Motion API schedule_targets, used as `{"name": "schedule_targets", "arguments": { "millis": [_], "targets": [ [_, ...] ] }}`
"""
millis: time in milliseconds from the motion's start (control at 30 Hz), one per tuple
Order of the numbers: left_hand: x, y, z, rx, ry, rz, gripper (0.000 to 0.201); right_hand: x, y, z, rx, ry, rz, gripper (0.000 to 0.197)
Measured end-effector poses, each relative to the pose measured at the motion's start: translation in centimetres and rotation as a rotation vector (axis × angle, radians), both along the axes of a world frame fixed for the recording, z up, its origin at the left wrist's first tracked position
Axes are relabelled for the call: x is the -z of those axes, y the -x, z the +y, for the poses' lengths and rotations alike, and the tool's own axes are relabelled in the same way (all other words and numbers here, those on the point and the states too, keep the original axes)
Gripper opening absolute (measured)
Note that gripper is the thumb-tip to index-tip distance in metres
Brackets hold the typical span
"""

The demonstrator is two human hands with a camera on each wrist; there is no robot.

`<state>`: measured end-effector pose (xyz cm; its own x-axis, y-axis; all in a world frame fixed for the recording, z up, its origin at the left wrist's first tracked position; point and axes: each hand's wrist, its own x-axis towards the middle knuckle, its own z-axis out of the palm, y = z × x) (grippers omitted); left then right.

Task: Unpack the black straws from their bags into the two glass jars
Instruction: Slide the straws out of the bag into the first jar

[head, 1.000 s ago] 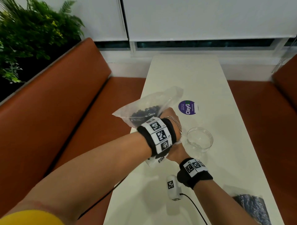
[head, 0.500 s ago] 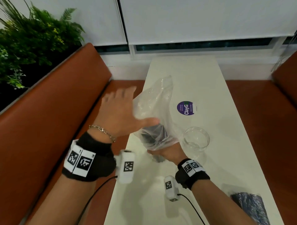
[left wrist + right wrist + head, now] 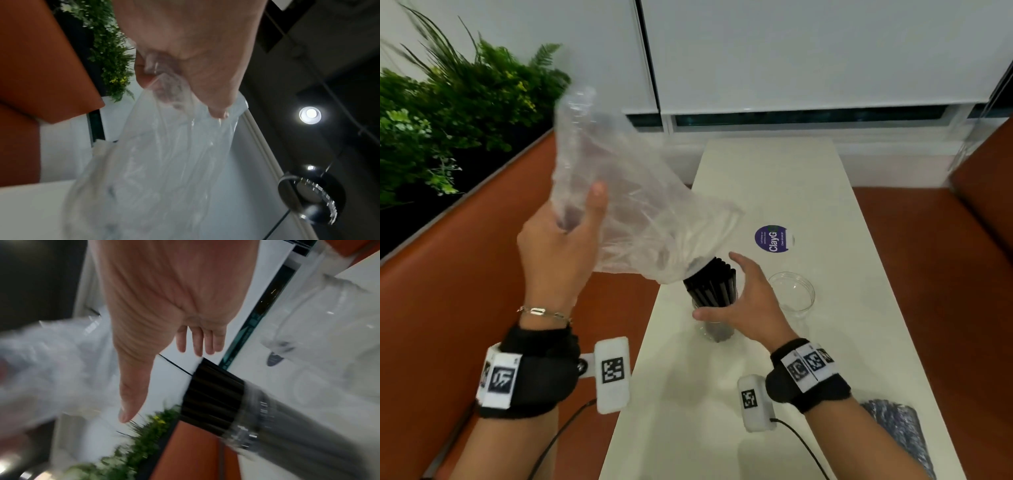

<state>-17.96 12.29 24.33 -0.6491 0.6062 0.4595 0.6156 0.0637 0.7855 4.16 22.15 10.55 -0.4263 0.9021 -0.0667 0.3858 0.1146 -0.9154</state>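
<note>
One bundle of stiff, light black straws [image 3: 711,284] is standing in the jar [image 3: 714,325] at table [image 3: 859,308] centre while the left hand [image 3: 558,246], at 10 o'clock, is pinching the limp, slippery bag [image 3: 626,212] by its closed end and the right hand [image 3: 751,308] is hovering spread, gripping nothing.

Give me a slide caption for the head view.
Left hand lifts clear bag off black straws in jar; right hand open.

Right hand [image 3: 164,308] spread, black straws [image 3: 213,395] upright in glass jar [image 3: 298,434], blurred clear bag [image 3: 41,369]
</note>
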Motion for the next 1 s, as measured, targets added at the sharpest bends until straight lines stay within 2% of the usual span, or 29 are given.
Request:
{"name": "schedule_targets", "arguments": {
  "millis": [100, 133, 200, 267, 300, 333, 367, 467, 533, 600, 700, 800, 900, 1000],
  "targets": [
    [0.6, -1.5, -3.1, 0.050, -0.191, -0.398, 0.061, -4.1, -2.0, -2.9, -0.086, -0.039, 0.165, 0.091],
    [1.2, -2.2, -3.9, 0.058, -0.170, -0.473, 0.063, -4.9, -2.4, -3.9, -0.124, -0.049, 0.207, 0.083],
    [3.1, -3.9, -5.5, 0.124, -0.083, -0.595, 0.087, -5.9, -3.1, -5.6, -0.154, -0.066, 0.223, 0.069],
    [5.2, -5.9, -6.8, 0.172, -0.032, -0.708, 0.086, -5.9, -3.9, -6.8, -0.134, -0.059, 0.193, 0.041],
    [6.1, -6.8, -7.6, 0.157, -0.021, -0.745, 0.084, -5.7, -4.5, -7.4, -0.141, -0.057, 0.167, 0.028],
    [7.1, -7.4, -8.3, 0.103, -0.017, -0.766, 0.082, -5.1, -5.4, -7.8, -0.158, -0.061, 0.138, 0.024],
    [8.6, -7.6, -9.0, 0.012, -0.002, -0.730, 0.078, -4.5, -6.3, -8.2, -0.177, -0.053, 0.113, 0.024],
    [13.5, -6.9, -11.6, -0.211, 0.112, -0.478, 0.067, -2.6, -10.3, -9.6, -0.230, -0.008, 0.018, 0.030],
    [16.5, -6.5, -13.7, -0.244, 0.248, -0.323, 0.066, -1.3, -13.2, -10.3, -0.244, 0.056, -0.029, 0.026],
    [19.0, -7.0, -15.7, -0.247, 0.355, -0.223, 0.066, 0.4, -15.5, -11.4, -0.293, 0.153, -0.110, 0.013],
    [23.6, -8.0, -18.4, -0.225, 0.574, -0.193, 0.067, 3.5, -17.5, -13.5, -0.421, 0.272, -0.241, 0.007],
    [27.7, -8.6, -20.5, -0.215, 0.786, -0.229, 0.087, 6.5, -18.5, -15.4, -0.491, 0.338, -0.263, 0.007],
    [29.1, -9.1, -21.5, -0.267, 0.938, -0.233, 0.088, 8.4, -18.9, -16.8, -0.425, 0.339, -0.152, 0.016],
    [29.8, -9.2, -21.8, -0.302, 0.986, -0.251, 0.088, 9.4, -18.5, -17.8, -0.284, 0.337, -0.088, 0.022]
  ]
}}
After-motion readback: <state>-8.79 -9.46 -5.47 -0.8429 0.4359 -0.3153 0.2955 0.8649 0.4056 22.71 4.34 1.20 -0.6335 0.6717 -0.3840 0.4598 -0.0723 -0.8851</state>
